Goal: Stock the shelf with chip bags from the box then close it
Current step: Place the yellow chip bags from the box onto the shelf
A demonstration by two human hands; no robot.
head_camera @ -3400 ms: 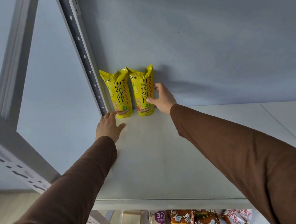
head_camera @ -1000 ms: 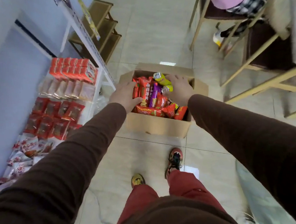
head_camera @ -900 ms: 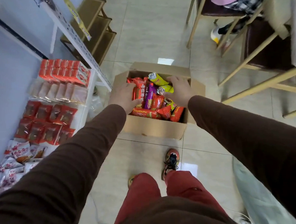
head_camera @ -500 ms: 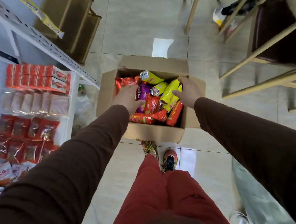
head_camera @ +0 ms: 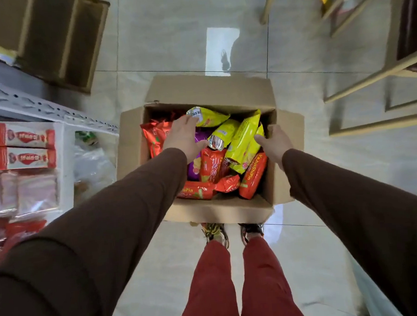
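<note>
An open cardboard box (head_camera: 207, 90) stands on the floor in front of my feet. It holds several chip bags: red ones (head_camera: 212, 168), a purple one (head_camera: 193, 167) and yellow ones. My left hand (head_camera: 183, 136) lies palm down over the red and purple bags, fingers apart, with its fingertips touching the far yellow bag (head_camera: 208, 118). At the box's right wall, my right hand (head_camera: 274, 141) has its thumb on the edge of a long yellow bag (head_camera: 244, 143), and its fingers curl behind it. The shelf (head_camera: 38, 109) stands to the left.
The white shelf's lower level holds red boxes (head_camera: 19, 149) and clear packets (head_camera: 19, 190). A wooden stand (head_camera: 53, 42) is at the far left. Wooden chair legs (head_camera: 374, 77) stand to the right. Glossy tile floor surrounds the box.
From the top shelf I turned down to the box on the floor. Over the last second both hands went deeper among the bags, the right hand closing onto the long yellow bag.
</note>
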